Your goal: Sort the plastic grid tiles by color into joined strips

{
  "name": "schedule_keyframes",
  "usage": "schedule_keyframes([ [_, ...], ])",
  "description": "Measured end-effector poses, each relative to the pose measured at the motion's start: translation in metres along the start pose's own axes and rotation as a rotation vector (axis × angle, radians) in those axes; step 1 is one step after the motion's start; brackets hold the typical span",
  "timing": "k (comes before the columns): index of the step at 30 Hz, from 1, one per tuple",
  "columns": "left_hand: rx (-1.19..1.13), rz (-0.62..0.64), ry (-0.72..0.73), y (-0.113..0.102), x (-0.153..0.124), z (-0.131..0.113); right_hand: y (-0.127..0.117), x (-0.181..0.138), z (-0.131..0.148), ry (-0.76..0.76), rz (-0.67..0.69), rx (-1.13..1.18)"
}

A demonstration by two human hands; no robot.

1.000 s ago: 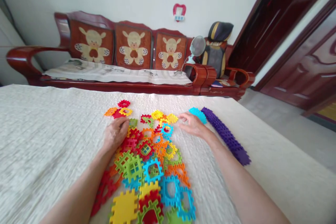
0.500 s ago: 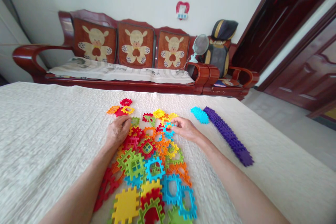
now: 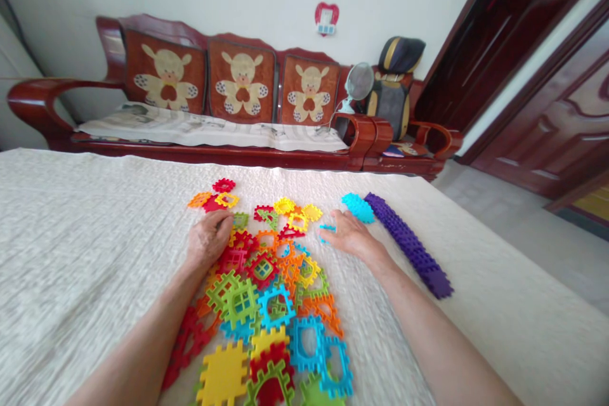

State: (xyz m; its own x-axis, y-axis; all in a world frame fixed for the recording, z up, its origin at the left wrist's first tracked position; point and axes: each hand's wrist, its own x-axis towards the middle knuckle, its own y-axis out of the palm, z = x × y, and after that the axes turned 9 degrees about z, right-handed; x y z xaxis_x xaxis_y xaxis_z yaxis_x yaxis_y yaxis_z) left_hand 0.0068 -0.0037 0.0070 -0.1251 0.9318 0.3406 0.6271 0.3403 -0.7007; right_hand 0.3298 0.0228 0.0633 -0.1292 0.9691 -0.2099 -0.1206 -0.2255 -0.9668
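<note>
A pile of colourful plastic interlocking tiles with toothed edges, among them a yellow tile (image 3: pixel 222 373) and a red window tile (image 3: pixel 263 268), runs down the middle of the table. My left hand (image 3: pixel 209 238) is closed at the pile's left edge, beside a green tile (image 3: pixel 240 220); whether its fingers hold anything is hidden. To the right of the pile, my right hand (image 3: pixel 349 233) grips a blue tile (image 3: pixel 326 233), mostly covered by the fingers. Just beyond that hand lie several stacked light-blue tiles (image 3: pixel 358 207), touching or close to a long row of purple tiles (image 3: pixel 409 244).
A cream quilted cloth (image 3: pixel 95 235) covers the table. Red, orange and yellow tiles (image 3: pixel 223 185) form a small group at the far left of the pile. Behind the table stand a wooden sofa (image 3: pixel 214 155) with bear cushions and a small fan (image 3: pixel 360 81).
My right hand has moved right, away from the pile, taking the blue tile with it. The left hand stays at the pile's edge. The whole view has shifted slightly.
</note>
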Motion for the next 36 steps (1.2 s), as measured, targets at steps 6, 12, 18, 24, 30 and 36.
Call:
schedule_keyframes([
  [6,0.005,-0.014,0.002,0.001,0.001,0.006,0.000,-0.015,0.021,-0.003,0.035,-0.020],
  [12,0.021,-0.024,0.017,0.002,0.002,0.010,-0.013,-0.003,-0.007,-0.002,-0.075,0.038],
  [18,0.013,-0.036,0.016,0.001,0.001,0.009,-0.028,0.010,-0.052,0.226,-0.200,0.063],
  [24,0.009,-0.028,0.022,0.003,0.002,0.010,-0.025,0.013,-0.062,0.320,-0.226,-0.037],
  [30,0.018,-0.029,0.016,0.002,0.001,0.010,-0.018,0.017,-0.064,0.321,-0.248,-0.096],
  [36,0.015,-0.011,-0.005,0.001,0.001,0.008,-0.015,0.018,-0.065,0.312,-0.323,-0.096],
])
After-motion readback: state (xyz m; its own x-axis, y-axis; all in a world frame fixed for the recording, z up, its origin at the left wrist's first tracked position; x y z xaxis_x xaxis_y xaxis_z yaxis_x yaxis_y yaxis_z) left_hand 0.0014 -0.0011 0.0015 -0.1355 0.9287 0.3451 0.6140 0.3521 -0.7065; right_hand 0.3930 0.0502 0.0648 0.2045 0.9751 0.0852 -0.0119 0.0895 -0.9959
